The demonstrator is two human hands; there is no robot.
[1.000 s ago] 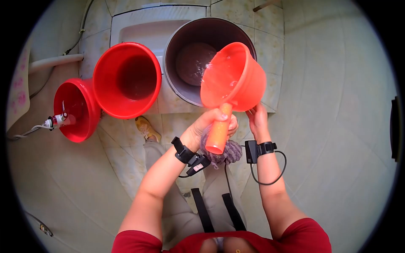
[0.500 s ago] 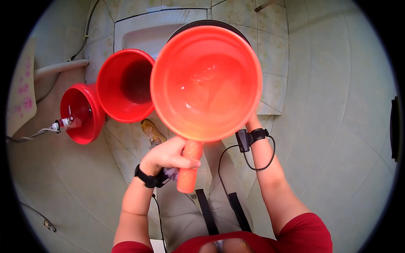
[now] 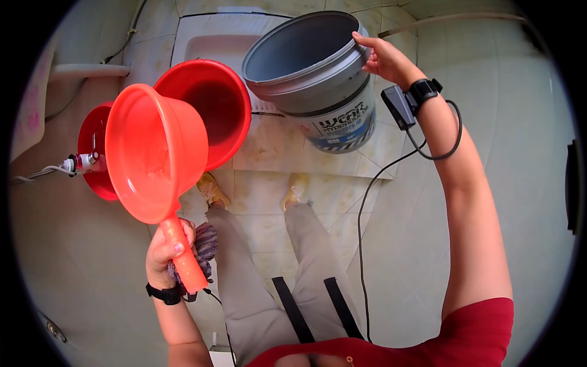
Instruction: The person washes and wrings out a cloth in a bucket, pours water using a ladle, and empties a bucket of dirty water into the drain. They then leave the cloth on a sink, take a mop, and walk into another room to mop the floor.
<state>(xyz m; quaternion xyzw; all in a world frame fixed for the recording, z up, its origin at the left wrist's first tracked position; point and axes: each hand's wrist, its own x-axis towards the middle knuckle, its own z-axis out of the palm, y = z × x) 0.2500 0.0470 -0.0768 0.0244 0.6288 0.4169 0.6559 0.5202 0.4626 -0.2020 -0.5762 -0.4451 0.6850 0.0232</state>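
Note:
My left hand (image 3: 164, 252) is closed around the handle of an orange-red plastic dipper (image 3: 144, 162), with a purple striped cloth (image 3: 206, 243) bunched against the same hand. The dipper's bowl is tilted, overlapping the red bucket (image 3: 246, 122) behind it; a little water seems to glisten inside. At upper right, my right hand (image 3: 391, 60) grips the rim of a grey bucket (image 3: 333, 101) with printed lettering, thumb on the edge and fingers outside. This bucket leans, its mouth toward the upper left. Its visible inside wall is grey; the bottom is hidden.
Farther left, a second red bucket (image 3: 98, 188) sits partly behind the dipper, under a tap fitting (image 3: 87, 163). A white squat-toilet basin (image 3: 194, 44) lies behind the buckets. Yellow shoes (image 3: 211, 189) stand on the tiled floor. A black cable (image 3: 362, 244) hangs from my right wrist.
The dipper has swung from the centre to the left and tipped sideways. The grey bucket, mostly hidden behind it before, now shows, with my right hand visible on its rim.

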